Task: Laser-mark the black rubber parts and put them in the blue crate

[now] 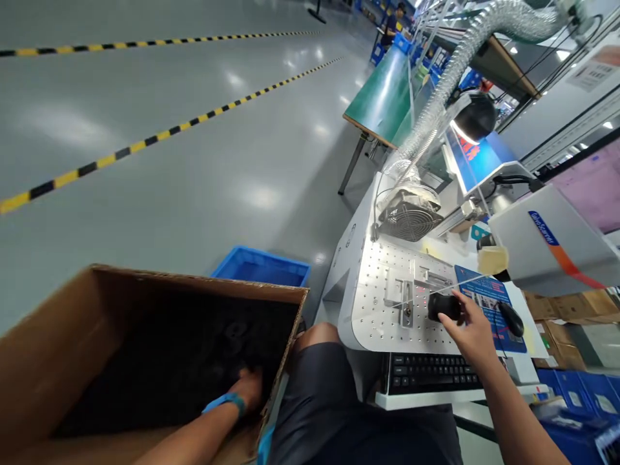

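Note:
My right hand (469, 326) is closed around a small black rounded part (444, 306), thumb and fingers at its edges, just over the perforated metal plate (375, 316) of the marking machine. Left of that part, metal fixture blocks (405, 303) are fixed to the plate. My left hand (249, 389), with a blue band (225, 403) at the wrist, reaches down into an open cardboard box (194, 278). Dark pieces (237, 330) fill the box. Most of the left fingers are lost against them, so I cannot see whether they grip anything.
A black keyboard (431, 373) sits at the machine's front, with a mouse (511, 319) on a blue mat right of the plate. A fan (411, 221) with a silver duct (460, 71) stands behind. A blue bin (261, 266) is beyond the box. Far back, a person (393, 26) sits.

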`<state>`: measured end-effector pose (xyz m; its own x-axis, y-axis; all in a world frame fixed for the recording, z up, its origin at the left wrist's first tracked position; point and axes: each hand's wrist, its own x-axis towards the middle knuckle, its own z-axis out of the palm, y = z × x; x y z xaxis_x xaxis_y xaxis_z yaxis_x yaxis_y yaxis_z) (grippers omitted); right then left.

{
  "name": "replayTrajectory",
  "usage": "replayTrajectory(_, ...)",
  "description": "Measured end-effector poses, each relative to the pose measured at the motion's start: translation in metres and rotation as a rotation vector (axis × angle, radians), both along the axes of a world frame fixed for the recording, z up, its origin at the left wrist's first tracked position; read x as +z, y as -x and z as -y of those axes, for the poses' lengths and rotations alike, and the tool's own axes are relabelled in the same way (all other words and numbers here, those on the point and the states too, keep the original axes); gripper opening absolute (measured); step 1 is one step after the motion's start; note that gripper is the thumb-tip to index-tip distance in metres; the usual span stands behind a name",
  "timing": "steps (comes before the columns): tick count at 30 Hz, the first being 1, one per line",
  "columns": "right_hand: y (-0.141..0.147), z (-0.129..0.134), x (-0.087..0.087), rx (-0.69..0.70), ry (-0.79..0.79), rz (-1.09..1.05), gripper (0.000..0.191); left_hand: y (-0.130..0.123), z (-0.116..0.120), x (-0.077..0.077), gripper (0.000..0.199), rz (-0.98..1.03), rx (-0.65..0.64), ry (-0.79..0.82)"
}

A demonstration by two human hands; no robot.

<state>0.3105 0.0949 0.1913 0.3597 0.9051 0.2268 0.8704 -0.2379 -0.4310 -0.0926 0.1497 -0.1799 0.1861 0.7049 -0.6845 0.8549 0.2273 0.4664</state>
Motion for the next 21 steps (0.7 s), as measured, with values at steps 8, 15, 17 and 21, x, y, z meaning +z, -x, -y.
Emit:
replayTrajectory(8, 0.000, -0.041, -0.015, 0.105, 0.062, -0.030, 0.069, 0.017, -0.006, -0.030, 0.060, -0.066, -0.137, -0.032)
replayTrajectory(15, -0.004, -0.046, -0.029, 0.079, 0.004, -0.109, 0.064, 0.033, -0.023, -0.020, 0.070, -0.040, -0.131, -0.044)
replayTrajectory(17, -0.005, -0.045, -0.037, 0.074, -0.028, -0.113, 0.063, 0.040, -0.029, -0.011, 0.065, -0.039, -0.100, -0.053)
replayTrajectory(21, -0.004, -0.042, -0.048, 0.056, -0.061, -0.122, 0.066, 0.052, -0.038, 0.017, 0.061, -0.029, 0.002, -0.048)
